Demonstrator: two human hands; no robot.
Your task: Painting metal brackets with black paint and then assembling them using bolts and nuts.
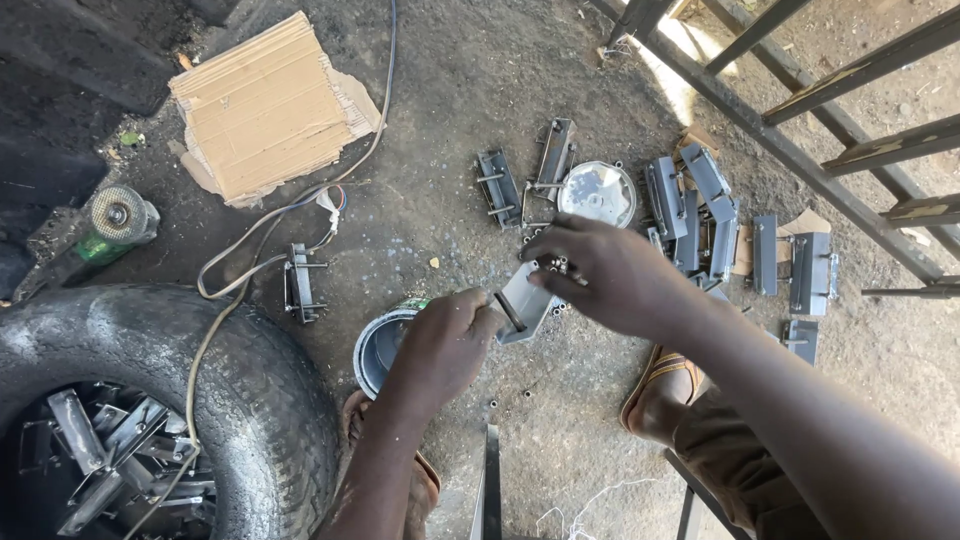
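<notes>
Over a dirt floor [470, 90], the left hand [440, 345] grips a grey metal bracket [525, 300], long axis slanting up toward the right hand [600, 270], whose fingers pinch small nuts [553, 265] at its top edge.

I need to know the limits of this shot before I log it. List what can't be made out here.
- Head view: the open tin is mostly covered by the left hand, so its contents are hidden.
- The grey metal bracket is partly covered by the right hand; its far end is hidden.
- Metal parts inside the tyre sit in deep shadow and are cut off by the bottom edge.
</notes>
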